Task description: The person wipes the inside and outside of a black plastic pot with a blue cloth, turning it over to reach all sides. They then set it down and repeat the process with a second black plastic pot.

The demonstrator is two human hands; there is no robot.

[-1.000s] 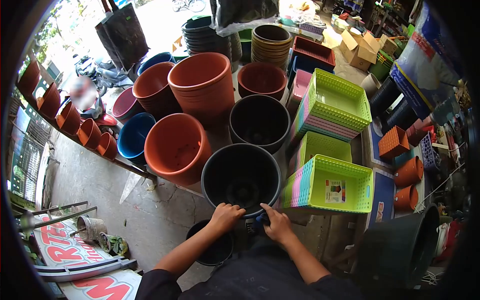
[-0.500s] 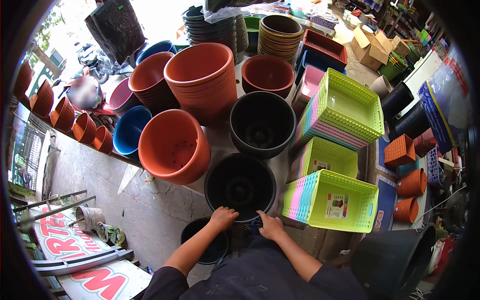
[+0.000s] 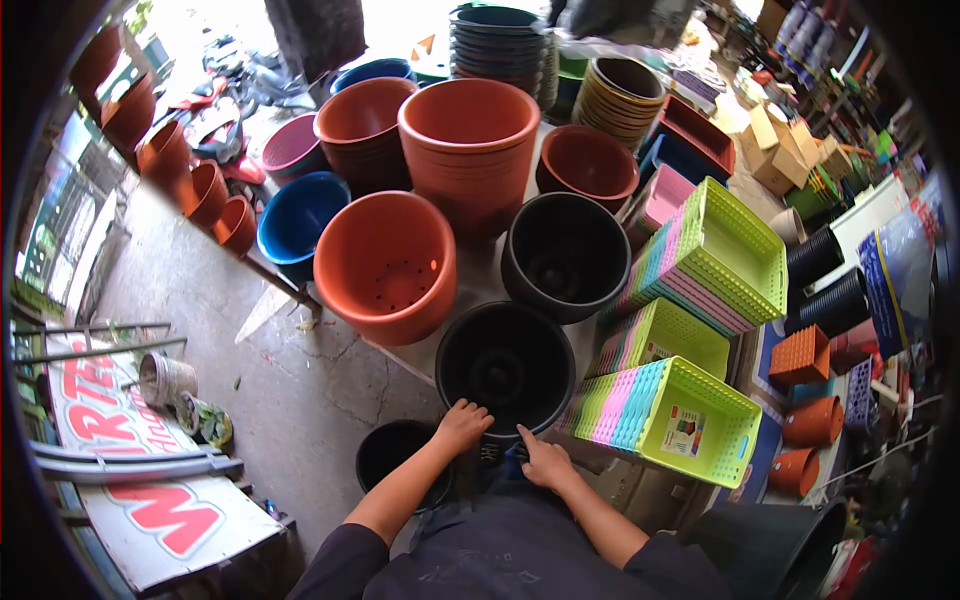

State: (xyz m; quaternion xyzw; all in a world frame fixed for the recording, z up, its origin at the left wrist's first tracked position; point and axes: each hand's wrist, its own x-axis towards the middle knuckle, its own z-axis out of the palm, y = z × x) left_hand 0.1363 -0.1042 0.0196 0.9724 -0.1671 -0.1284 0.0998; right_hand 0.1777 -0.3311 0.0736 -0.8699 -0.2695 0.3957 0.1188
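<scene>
A round black plant pot (image 3: 500, 350), its mouth facing up, sits at the near edge of the table in front of my body. My left hand (image 3: 464, 426) is closed over the near rim, fingers bent inside. To its right, my right hand (image 3: 546, 462) grips the same rim, the index finger laid along the edge and the other fingers curled partly out of sight. Just behind stands a second black pot (image 3: 565, 250). An orange pot (image 3: 385, 265) with drainage holes in its bottom is to the left.
Stacked lime, pink and blue plastic baskets (image 3: 700, 425) line the table's right side. Larger terracotta-coloured pots (image 3: 470, 150) and a blue pot (image 3: 303, 215) stand further back. A black pot (image 3: 385, 465) is on the floor at my left, near a lettered signboard (image 3: 150, 480).
My view has turned, so the pots and baskets sit further right and the scene is tilted. Both hands stay at the black pot's near rim.
</scene>
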